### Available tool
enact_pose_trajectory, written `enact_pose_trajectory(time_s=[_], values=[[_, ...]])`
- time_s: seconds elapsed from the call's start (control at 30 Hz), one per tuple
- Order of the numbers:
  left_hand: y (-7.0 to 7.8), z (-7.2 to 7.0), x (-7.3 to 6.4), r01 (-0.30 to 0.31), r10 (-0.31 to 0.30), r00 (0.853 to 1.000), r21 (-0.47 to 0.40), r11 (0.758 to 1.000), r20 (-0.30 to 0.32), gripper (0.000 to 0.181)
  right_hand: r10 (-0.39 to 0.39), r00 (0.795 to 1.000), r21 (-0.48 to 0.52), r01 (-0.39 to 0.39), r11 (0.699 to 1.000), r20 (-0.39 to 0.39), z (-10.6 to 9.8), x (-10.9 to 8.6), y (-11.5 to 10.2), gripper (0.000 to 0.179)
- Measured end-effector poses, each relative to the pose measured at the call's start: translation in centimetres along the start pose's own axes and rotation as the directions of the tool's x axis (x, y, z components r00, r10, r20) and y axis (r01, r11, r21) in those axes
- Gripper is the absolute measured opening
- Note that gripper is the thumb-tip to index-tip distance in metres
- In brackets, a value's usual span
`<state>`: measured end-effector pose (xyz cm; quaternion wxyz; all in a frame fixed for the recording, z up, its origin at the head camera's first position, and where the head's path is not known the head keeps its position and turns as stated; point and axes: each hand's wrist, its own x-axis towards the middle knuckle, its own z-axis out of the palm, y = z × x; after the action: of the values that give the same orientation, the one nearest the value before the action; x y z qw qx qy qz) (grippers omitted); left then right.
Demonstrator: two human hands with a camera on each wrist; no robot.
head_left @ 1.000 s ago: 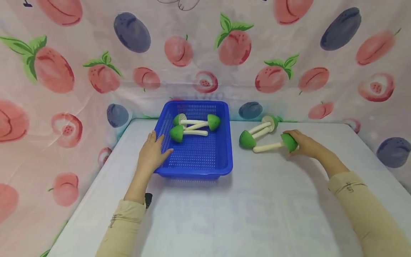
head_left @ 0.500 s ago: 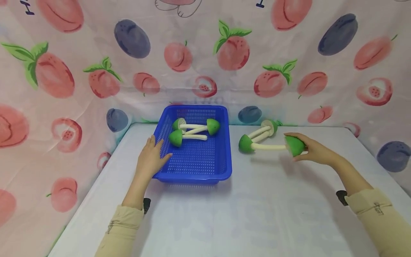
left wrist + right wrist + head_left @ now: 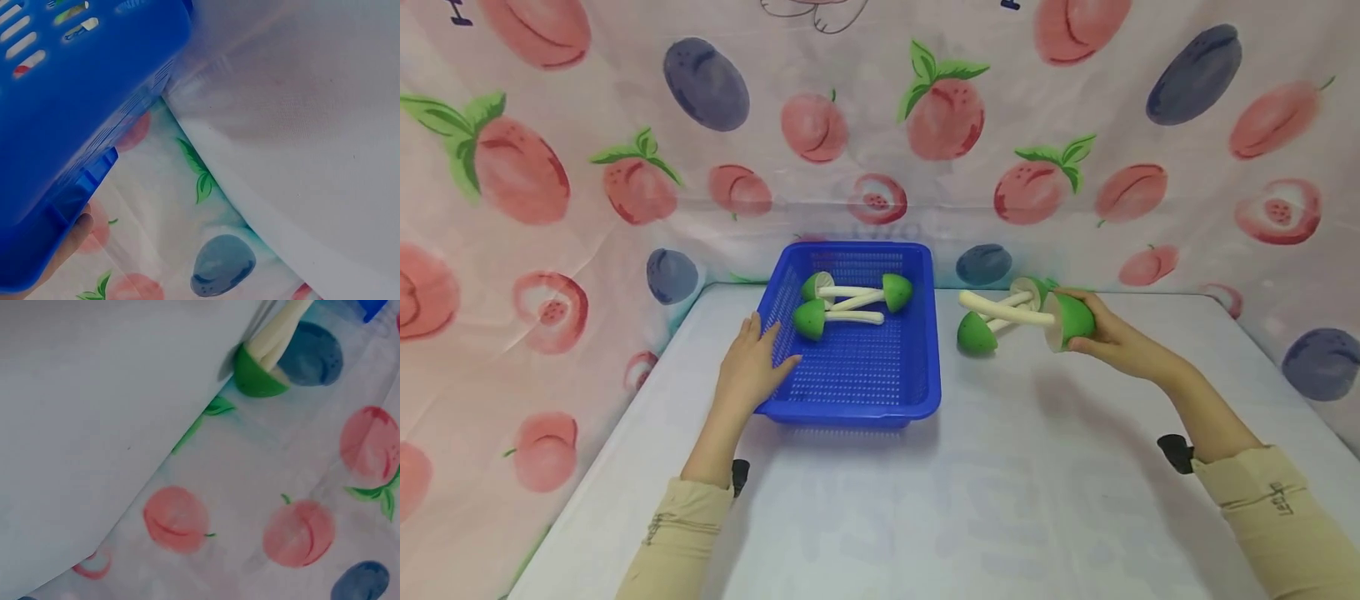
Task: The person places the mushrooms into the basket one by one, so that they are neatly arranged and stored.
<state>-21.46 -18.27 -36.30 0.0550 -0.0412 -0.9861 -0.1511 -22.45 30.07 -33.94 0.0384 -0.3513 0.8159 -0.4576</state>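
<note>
My right hand [image 3: 1112, 337] grips a toy mushroom [image 3: 1073, 321] by its green cap, the pale stem pointing left over the table. Behind and below that stem lie two more green-capped mushrooms, one cap [image 3: 976, 333] to the front left and the other cap [image 3: 1030, 292] at the back; the right wrist view shows the back cap [image 3: 259, 376] with pale stems. A blue perforated basket [image 3: 850, 412] stands left of them with three mushrooms [image 3: 811, 320] inside. My left hand [image 3: 748, 367] rests on its left rim, fingers extended, thumb over the inside. The left wrist view shows fingers [image 3: 75, 236] beside the basket's rim.
A white-covered table [image 3: 985, 500] fills the foreground. Fruit-printed cloth [image 3: 880, 125] hangs along the back and sides, meeting the table's far edge just behind the basket and the loose mushrooms. A dark wrist device [image 3: 1176, 452] sits by the right sleeve.
My right hand has lifted the mushroom off the table; it first moved right, then back left, and the stem now tilts up to the left. The left hand and basket stay put.
</note>
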Motion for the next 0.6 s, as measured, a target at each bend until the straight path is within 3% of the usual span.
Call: enact_pose_trajectory(time_s=[0.17,0.4,0.6], values=[[-0.1,0.3,0.2,-0.002,0.002,1.000,-0.003,1.000,-0.005,0.068,0.019,1.000,0.063,-0.020,0.998,0.024,0.9,1.2,-1.3,0.063],[-0.1,0.4,0.1,0.006,-0.006,1.000,-0.025,1.000,-0.003,0.068,0.013,0.997,-0.080,-0.019,0.997,-0.076,1.9,2.8,-2.0,0.067],[-0.2,0.3,0.1,-0.005,0.004,1.000,-0.026,1.000,-0.021,0.066,0.029,0.992,-0.144,-0.047,0.989,-0.123,2.4,4.2,-2.6,0.064]])
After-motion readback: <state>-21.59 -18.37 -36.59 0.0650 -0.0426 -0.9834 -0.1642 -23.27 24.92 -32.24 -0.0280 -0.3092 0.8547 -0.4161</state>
